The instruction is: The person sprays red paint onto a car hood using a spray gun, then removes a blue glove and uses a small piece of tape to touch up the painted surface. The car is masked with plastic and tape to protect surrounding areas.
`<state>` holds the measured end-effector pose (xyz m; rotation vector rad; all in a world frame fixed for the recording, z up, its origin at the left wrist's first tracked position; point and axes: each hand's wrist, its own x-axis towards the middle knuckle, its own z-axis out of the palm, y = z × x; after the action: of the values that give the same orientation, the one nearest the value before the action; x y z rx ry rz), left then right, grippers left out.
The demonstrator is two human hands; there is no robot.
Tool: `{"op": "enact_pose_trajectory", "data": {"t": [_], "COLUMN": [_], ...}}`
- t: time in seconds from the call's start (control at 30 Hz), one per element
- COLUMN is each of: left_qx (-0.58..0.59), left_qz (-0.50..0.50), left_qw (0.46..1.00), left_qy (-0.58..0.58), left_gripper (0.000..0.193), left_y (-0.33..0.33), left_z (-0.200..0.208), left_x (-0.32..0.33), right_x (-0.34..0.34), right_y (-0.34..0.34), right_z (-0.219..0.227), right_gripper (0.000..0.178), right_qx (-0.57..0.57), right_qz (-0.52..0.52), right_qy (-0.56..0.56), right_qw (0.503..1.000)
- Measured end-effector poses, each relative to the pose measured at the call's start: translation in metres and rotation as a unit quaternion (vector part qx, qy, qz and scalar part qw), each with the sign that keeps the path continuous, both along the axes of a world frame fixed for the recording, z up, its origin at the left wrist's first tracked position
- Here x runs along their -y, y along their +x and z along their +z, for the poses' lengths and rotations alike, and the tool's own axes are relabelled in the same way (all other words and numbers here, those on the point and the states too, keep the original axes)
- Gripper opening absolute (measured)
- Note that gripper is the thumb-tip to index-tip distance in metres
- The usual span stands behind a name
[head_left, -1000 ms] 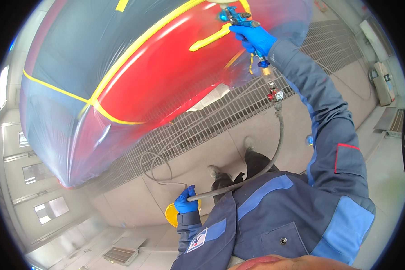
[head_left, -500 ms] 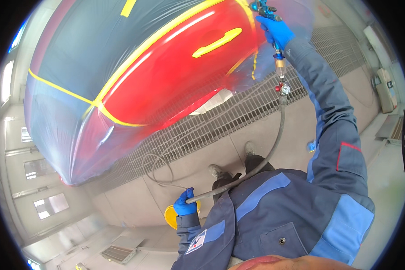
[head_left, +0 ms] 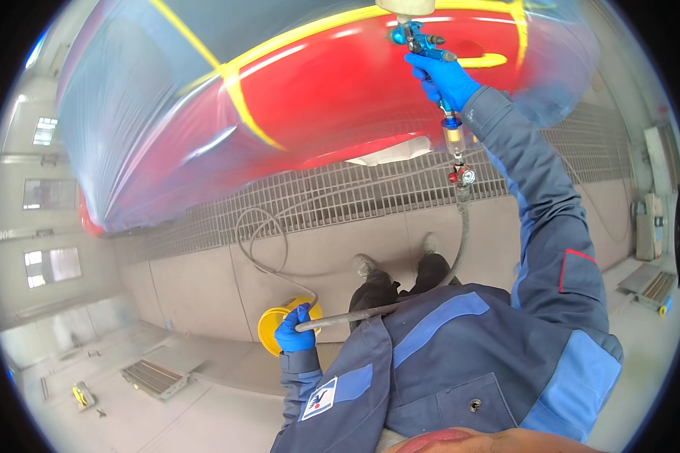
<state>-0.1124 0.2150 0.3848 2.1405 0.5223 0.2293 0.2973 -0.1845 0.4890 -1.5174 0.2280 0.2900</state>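
My right hand, in a blue glove, is closed round the grip of a blue spray gun. A pale cup sits on top of the gun. Below its handle hang a clear filter and a small gauge with a red knob. From there a grey hose drops and runs across my body. My gloved left hand is closed on that hose at the lower left. The gun is held in front of a red car door panel with a yellow-covered handle.
Yellow masking tape borders the red panel, and plastic sheeting covers the car around it. Floor grating runs beneath. The hose lies in loops on the floor, near a yellow bucket behind my left hand.
My right hand and the spray gun are now over the red panel, left of the door handle, instead of at its right edge. The view has shifted too. Both hands keep their hold.
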Motion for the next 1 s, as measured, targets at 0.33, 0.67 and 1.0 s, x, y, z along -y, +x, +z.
{"op": "enact_pose_trajectory", "data": {"t": [0.33, 0.67, 1.0], "left_qx": [-0.039, -0.020, -0.020], "left_qz": [0.146, 0.163, 0.070], "left_qw": [0.985, 0.985, 0.995], "left_qy": [-0.089, -0.057, -0.070], "left_gripper": [0.018, 0.021, 0.026], "left_y": [-0.061, -0.073, -0.010], "left_z": [0.004, 0.022, 0.034], "left_x": [-0.089, -0.093, -0.027], "right_x": [-0.203, -0.248, -0.068], "right_y": [0.012, 0.033, 0.020], "right_z": [-0.005, 0.013, 0.020], "right_gripper": [0.024, 0.026, 0.015], "right_qx": [0.020, 0.068, 0.042], "right_qz": [0.125, 0.163, 0.055], "right_qy": [0.017, 0.042, 0.009], "right_qw": [0.992, 0.983, 0.998]}}
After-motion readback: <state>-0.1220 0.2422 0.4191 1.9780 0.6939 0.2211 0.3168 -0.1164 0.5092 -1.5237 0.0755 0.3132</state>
